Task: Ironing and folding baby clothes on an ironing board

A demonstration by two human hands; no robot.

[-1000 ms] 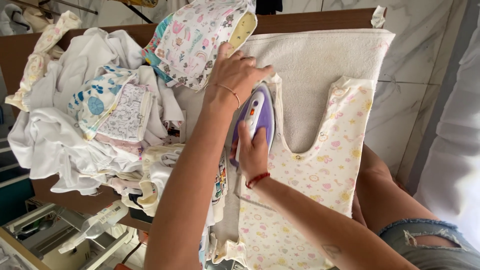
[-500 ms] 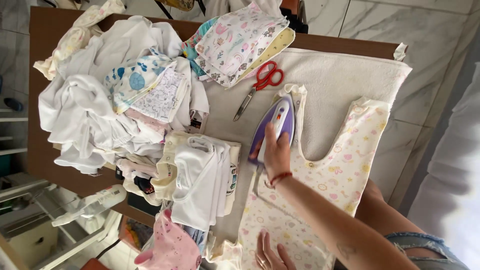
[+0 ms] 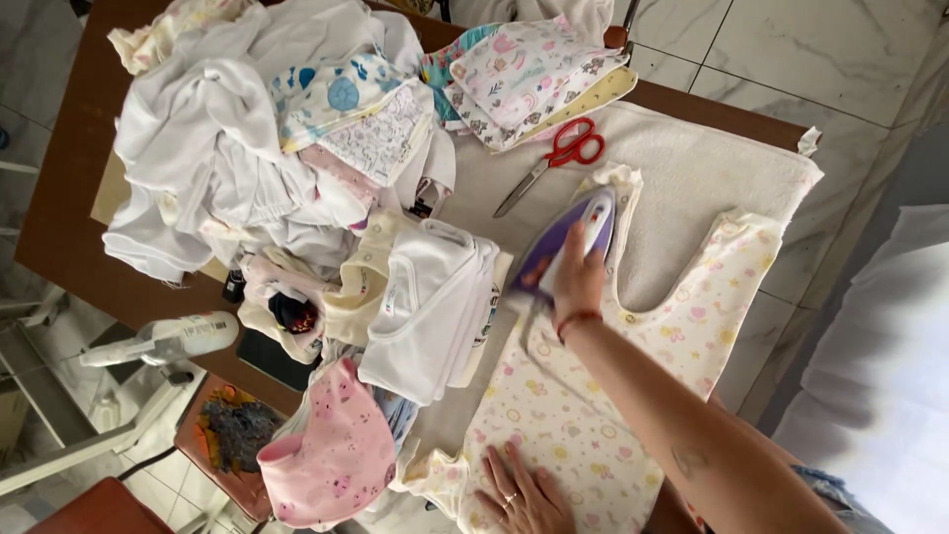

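My right hand [image 3: 578,282], a red cord around its wrist, grips the handle of a purple and white iron [image 3: 563,242]. The iron rests on the shoulder strap of a cream baby bodysuit [image 3: 682,326] printed with small pastel shapes. The bodysuit lies flat on a white towel [image 3: 712,168] spread over the brown table [image 3: 59,227]. My left hand [image 3: 524,494], wearing a ring, lies flat with fingers apart on the bodysuit's lower part at the bottom of the view.
Red-handled scissors [image 3: 568,148] lie on the towel beyond the iron. A folded white stack [image 3: 435,307], a heap of white and printed baby clothes [image 3: 247,158] and a pink garment [image 3: 336,450] surround it. A white spray bottle [image 3: 178,336] lies at the table's edge.
My left hand pulled back from the far end of the bodysuit and now lies flat on its near part. The scissors came into sight. The iron stayed on the strap.
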